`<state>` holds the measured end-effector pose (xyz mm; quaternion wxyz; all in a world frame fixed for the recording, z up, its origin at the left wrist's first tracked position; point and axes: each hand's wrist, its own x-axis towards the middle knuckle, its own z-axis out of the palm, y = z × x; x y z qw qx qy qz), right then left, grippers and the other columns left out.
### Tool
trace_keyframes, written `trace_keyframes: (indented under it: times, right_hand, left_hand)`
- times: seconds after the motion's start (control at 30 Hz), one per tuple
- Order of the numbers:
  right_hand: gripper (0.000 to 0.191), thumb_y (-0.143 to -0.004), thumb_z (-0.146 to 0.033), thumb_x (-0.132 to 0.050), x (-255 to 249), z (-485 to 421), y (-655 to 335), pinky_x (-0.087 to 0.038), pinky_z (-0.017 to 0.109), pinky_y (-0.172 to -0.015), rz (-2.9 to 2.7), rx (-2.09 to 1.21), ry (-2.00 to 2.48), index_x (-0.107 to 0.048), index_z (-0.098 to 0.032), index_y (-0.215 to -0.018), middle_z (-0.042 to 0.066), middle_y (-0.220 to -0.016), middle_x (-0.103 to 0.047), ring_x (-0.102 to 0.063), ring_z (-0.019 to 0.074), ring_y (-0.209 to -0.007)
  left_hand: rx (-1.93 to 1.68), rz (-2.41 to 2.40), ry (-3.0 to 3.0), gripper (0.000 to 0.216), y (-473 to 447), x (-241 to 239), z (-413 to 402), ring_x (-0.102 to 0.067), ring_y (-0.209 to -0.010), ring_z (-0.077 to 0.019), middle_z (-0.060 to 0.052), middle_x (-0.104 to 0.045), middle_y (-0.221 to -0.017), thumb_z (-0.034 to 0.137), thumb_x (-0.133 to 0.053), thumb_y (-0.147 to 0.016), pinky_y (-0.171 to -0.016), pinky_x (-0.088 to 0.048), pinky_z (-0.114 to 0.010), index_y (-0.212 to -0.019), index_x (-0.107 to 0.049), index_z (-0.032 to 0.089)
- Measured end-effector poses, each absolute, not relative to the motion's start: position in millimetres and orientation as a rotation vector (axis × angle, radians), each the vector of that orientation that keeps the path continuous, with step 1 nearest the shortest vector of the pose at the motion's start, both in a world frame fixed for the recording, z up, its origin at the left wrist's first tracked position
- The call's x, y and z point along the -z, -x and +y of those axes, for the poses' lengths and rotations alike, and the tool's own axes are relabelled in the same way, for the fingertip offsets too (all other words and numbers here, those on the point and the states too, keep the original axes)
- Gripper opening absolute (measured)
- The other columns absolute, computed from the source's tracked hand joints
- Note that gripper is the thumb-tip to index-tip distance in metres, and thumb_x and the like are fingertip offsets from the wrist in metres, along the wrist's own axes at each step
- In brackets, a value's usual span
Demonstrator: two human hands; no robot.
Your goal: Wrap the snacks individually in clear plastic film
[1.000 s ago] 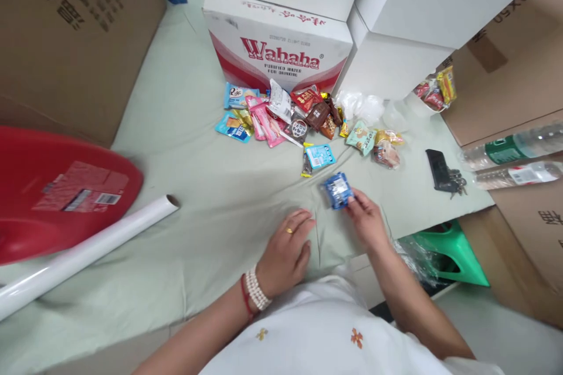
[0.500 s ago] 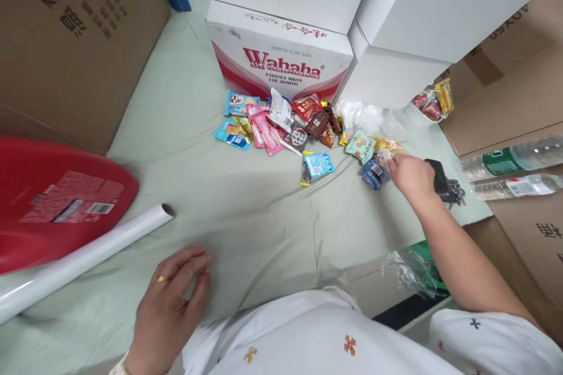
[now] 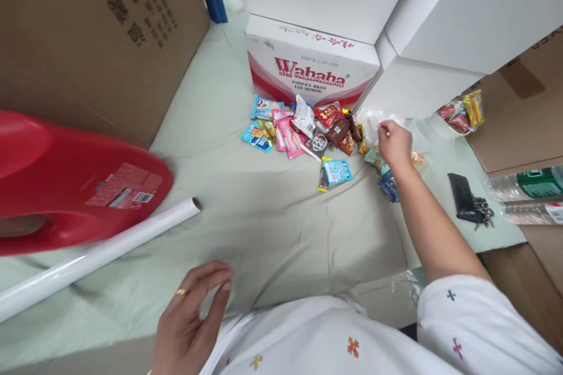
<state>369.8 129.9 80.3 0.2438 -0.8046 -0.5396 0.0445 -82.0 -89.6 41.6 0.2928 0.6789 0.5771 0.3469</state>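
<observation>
My right hand reaches far over the pale green cloth to a crumpled clear plastic bag, with its fingertips pinched on the bag's edge. Left of it lies a pile of small snack packets. A dark blue packet lies on the cloth just beside my right forearm. A light blue packet lies apart from the pile. My left hand, wearing a ring, rests near my body with fingers spread, holding nothing.
A Wahaha water carton and white boxes stand behind the pile. A cardboard box, a red plastic item and a white roll lie left. A black key fob, bottles and a bagged snack set are right.
My right hand carried the dark blue packet to the right, let it go on the cloth, then moved up to the clear plastic bag. My left hand drew back toward my body.
</observation>
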Motion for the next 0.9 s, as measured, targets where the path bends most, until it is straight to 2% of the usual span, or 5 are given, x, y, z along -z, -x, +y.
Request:
trace_keyframes:
  times: [0.07, 0.13, 0.27, 0.63, 0.9]
  right_hand:
    - [0.024, -0.096, -0.030, -0.054, -81.1, 81.9, -351.5, -0.041, 0.024, -0.060, -1.424, -0.290, 2.096, -0.070, -0.014, -0.104, 0.001, -0.074, -0.059, -0.049, 0.0108, -0.061]
    - [0.026, -0.086, -0.040, -0.069, -76.1, 32.5, -324.0, -0.028, 0.021, -0.044, -1.065, -0.948, 1.747, -0.070, -0.018, -0.099, -0.005, -0.064, -0.049, -0.031, 0.0067, -0.046]
    - [0.036, -0.068, -0.041, -0.087, -59.7, -36.7, -263.3, -0.014, 0.018, -0.039, -0.615, -1.459, 1.467, -0.072, -0.018, -0.092, -0.007, -0.060, -0.047, -0.020, 0.0025, -0.043]
    - [0.037, -0.078, -0.051, -0.081, -32.1, -48.2, -214.7, -0.017, 0.021, -0.044, -0.831, -1.530, 1.505, -0.073, -0.019, -0.094, -0.007, -0.056, -0.041, -0.025, 0.0059, -0.046]
    - [0.029, -0.089, -0.051, -0.072, -50.2, -52.0, -206.7, -0.048, 0.028, -0.069, -1.434, -1.228, 1.420, -0.070, -0.023, -0.096, 0.004, -0.088, -0.064, -0.056, 0.0171, -0.077]
  left_hand:
    - [-0.906, 1.383, -1.585, 0.014, 63.0, -44.7, -80.3, -0.068, -0.094, -0.0203, -0.007, -0.070, -0.102, 0.032, -0.061, -0.095, -0.078, -0.055, -0.031, -0.096, -0.074, 0.025]
    - [-0.860, 1.248, -1.278, 0.025, 35.7, -46.4, -66.8, -0.061, -0.077, -0.0155, -0.008, -0.067, -0.098, 0.042, -0.061, -0.095, -0.063, -0.050, -0.026, -0.093, -0.074, 0.021]
    - [-0.691, 0.987, -0.810, 0.049, -20.4, -46.2, -37.2, -0.040, -0.053, -0.0065, 0.002, -0.055, -0.071, 0.059, -0.070, -0.084, -0.049, -0.032, -0.021, -0.106, -0.070, 0.016]
    - [-0.828, 0.875, -0.563, 0.048, -36.6, -28.4, -32.4, -0.032, -0.046, -0.0027, 0.008, -0.049, -0.061, 0.057, -0.083, -0.070, -0.046, -0.021, -0.021, -0.081, -0.060, 0.016]
    - [-0.998, 1.095, -0.811, 0.037, -31.5, -25.4, -42.9, -0.047, -0.062, -0.0087, 0.003, -0.059, -0.066, 0.050, -0.080, -0.078, -0.062, -0.038, -0.023, -0.076, -0.067, 0.016]
